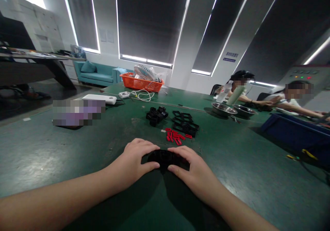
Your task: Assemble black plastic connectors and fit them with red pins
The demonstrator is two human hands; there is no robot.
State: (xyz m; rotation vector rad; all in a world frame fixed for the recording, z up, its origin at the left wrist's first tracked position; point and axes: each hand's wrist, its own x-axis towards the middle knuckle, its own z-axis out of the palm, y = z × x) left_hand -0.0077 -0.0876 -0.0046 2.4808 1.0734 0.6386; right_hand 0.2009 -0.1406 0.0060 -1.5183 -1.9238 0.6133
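Both hands grip one dark, glossy black plastic part point(165, 158) low over the green table point(123, 207). My left hand point(136, 158) pinches its left side between thumb and fingers. On the other side my right hand point(189, 164) holds it the same way. Fine detail on the part is too dark to make out. Just beyond the hands lie several small red rectangular frames point(177, 136) in a loose group. Behind them are flat black frames point(185, 122), and a pile of black blocky parts point(156, 115) sits to their left.
At left are a phone-like object point(77, 114) and a white power bank point(100, 99). An orange basket point(141, 83) holding a fan stands at the back, near a white cable point(141, 95). Metal bowls point(224, 109), a dark blue bin point(296, 131) and two people are at right.
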